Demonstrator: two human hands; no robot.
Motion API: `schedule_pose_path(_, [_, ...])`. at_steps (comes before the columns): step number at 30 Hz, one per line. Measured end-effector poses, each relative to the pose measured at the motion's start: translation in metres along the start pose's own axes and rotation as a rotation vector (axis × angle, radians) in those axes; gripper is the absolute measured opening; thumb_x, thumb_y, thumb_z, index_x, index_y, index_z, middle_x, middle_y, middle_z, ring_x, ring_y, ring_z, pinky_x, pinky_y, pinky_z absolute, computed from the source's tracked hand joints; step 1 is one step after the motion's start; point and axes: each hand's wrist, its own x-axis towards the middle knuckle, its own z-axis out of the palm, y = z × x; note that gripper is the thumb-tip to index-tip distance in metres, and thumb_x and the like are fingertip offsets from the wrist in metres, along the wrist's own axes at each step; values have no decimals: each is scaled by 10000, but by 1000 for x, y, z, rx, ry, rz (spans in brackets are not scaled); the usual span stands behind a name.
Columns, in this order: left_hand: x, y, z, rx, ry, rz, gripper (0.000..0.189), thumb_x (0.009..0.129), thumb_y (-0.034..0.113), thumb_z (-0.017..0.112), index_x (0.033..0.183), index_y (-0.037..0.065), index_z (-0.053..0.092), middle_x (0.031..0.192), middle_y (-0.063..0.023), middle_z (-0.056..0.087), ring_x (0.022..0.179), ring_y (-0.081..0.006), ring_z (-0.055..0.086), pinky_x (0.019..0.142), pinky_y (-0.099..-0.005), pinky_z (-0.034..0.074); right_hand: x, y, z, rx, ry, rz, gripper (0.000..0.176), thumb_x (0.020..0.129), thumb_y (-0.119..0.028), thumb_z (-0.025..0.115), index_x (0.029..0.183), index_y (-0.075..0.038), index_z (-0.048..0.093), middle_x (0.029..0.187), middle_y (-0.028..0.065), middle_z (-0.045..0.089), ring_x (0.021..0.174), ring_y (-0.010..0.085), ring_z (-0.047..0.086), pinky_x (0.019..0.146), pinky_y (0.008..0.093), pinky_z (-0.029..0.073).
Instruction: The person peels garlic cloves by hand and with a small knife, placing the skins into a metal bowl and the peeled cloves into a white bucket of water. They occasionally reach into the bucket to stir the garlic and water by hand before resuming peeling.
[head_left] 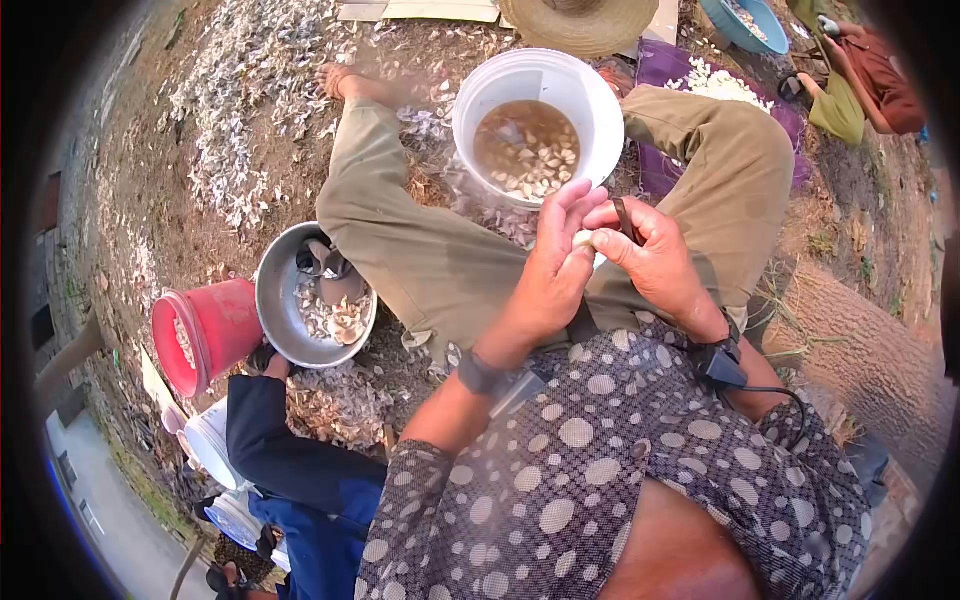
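Garlic clove (583, 240) gripped between your left hand (560, 250) and right hand (655, 258). Just beyond: near rim of white bucket (603, 125).

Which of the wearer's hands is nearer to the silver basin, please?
Left: the left hand is across the left leg from the silver basin; the right hand is farther off, on the left hand's far side.

We can read no words, labels, brands, numbers or signs anywhere in this view. We find no legible lettering on the white bucket (603, 112), the red bucket (228, 318), the metal bowl (270, 312) or the blue basin (770, 35), and we can make out no marking on the black device (722, 367) at the right wrist.
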Motion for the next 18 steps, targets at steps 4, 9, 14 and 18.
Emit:
schedule_pose_path(4, [4, 3, 5, 233, -48, 123, 730, 860, -70, 412, 1544, 19, 174, 1542, -220, 335, 1461, -275, 336, 1200, -420, 275, 1, -7, 1, 41, 48, 3, 91, 977, -109, 666, 1023, -30, 662, 936, -15, 662, 835, 50, 572, 741, 240, 485])
schedule_pose_path(9, [3, 14, 15, 378, 163, 6, 633, 907, -33, 637, 1456, 30, 329, 1383, -169, 476, 1275, -232, 528, 1037, -355, 467, -1, 5, -6, 583, 116, 154, 103, 1008, -150, 620, 1055, -59, 629, 892, 2, 672, 605, 4, 491, 505, 176, 394])
schedule_pose_path(14, [4, 21, 9, 667, 207, 205, 202, 894, -49, 695, 1086, -2, 652, 987, -47, 658, 795, -119, 656, 680, -287, 542, -2, 22, -13, 933, -16, 285, 113, 1036, -163, 573, 1125, -94, 581, 859, 15, 601, 555, 12, 433, 429, 175, 329])
schedule_pose_path(18, [12, 31, 13, 830, 82, 464, 119, 872, -44, 697, 977, 10, 677, 811, -86, 656, 742, -211, 668, 631, -341, 531, -7, 23, -19, 979, -87, 377, 123, 1033, -160, 575, 1132, -88, 573, 874, 31, 587, 556, 33, 408, 450, 190, 331])
